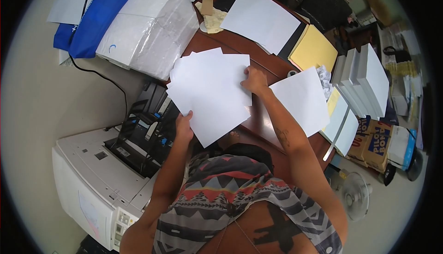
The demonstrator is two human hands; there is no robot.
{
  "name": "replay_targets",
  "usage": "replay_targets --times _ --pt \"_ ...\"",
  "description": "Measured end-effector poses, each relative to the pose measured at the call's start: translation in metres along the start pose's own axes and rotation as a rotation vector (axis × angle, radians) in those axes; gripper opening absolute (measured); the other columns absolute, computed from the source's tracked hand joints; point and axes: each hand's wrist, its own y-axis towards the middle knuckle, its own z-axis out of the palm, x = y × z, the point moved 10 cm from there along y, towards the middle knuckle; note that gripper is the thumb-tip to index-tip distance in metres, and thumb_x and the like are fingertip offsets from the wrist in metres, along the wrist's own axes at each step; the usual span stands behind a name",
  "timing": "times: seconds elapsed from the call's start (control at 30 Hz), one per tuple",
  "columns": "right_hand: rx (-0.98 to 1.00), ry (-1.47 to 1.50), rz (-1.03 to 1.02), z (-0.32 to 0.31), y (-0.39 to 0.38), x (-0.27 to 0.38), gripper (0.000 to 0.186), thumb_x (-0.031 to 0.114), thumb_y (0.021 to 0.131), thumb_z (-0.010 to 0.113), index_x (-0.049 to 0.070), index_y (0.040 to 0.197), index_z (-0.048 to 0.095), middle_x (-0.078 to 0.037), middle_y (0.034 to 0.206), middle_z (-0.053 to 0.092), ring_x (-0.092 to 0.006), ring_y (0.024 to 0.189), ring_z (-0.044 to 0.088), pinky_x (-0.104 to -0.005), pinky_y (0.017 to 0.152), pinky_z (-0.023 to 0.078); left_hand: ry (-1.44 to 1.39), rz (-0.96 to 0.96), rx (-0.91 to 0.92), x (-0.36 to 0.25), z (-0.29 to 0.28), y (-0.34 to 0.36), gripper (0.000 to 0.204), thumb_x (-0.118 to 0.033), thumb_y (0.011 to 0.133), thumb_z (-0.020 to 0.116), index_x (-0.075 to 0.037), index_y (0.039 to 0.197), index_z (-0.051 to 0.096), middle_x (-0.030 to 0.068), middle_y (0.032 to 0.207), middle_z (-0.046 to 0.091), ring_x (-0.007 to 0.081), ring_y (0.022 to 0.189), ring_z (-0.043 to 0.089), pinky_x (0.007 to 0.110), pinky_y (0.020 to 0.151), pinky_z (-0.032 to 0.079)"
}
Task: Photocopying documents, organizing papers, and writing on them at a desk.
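A loose sheaf of white paper (210,90), its sheets fanned unevenly at the edges, is held up between my two hands. My left hand (184,127) grips its lower left edge, with the thumb lying on top. At the right edge my right hand (254,79) has its fingers curled over the sheets. The top sheet looks blank. Beneath the sheaf, the brown desk (263,125) is partly hidden. To the right of my right forearm lies another white sheet (304,99) on the desk.
A printer (106,171) with its top open stands at left. Behind it sits a plastic-wrapped paper bundle (157,28) beside a blue bag (104,18). Farther right are yellow paper (314,48), upright white stacks (367,81), cardboard boxes (371,145) and a fan (355,196).
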Motion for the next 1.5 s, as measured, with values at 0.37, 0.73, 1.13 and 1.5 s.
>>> replay_targets --times 0.37,0.73,1.13,1.5 --pt "-0.048 0.515 0.137 -0.008 -0.024 -0.032 0.013 0.011 0.076 0.073 0.003 0.085 0.067 -0.011 0.08 0.071 -0.0231 0.074 0.069 -0.0368 0.072 0.055 0.086 0.02 0.056 0.004 -0.008 -0.002 0.026 -0.005 0.1 0.056 0.002 0.125 0.053 0.0146 0.122 0.063 0.0251 0.109 0.065 0.039 0.098 0.052" --pt "-0.396 0.603 0.171 0.006 -0.104 -0.07 0.015 0.003 0.084 0.068 -0.003 0.098 0.069 -0.014 0.077 0.071 -0.0212 0.069 0.067 -0.0339 0.068 0.052 -0.033 0.01 0.112 0.002 0.005 -0.012 0.024 -0.004 0.104 0.042 0.002 0.127 0.048 0.0159 0.126 0.06 0.0279 0.116 0.061 0.043 0.102 0.049" --pt "-0.034 0.549 -0.071 0.018 -0.085 -0.022 0.015 0.003 0.088 0.065 -0.003 0.101 0.067 -0.006 0.074 0.068 -0.0103 0.066 0.059 -0.029 0.064 0.048 0.189 -0.189 -0.01 0.026 -0.003 -0.02 0.038 -0.018 0.1 0.059 -0.002 0.133 0.047 0.013 0.126 0.062 0.0261 0.114 0.064 0.045 0.093 0.056" --pt "-0.187 -0.117 -0.457 -0.027 0.032 0.074 0.04 0.004 0.082 0.062 0.002 0.123 0.062 -0.016 0.128 0.06 -0.0325 0.124 0.053 -0.0455 0.105 0.043 0.114 -0.112 0.173 0.023 0.004 -0.013 0.034 -0.003 0.097 0.06 0.001 0.129 0.052 0.0141 0.124 0.064 0.0271 0.112 0.065 0.043 0.095 0.056"
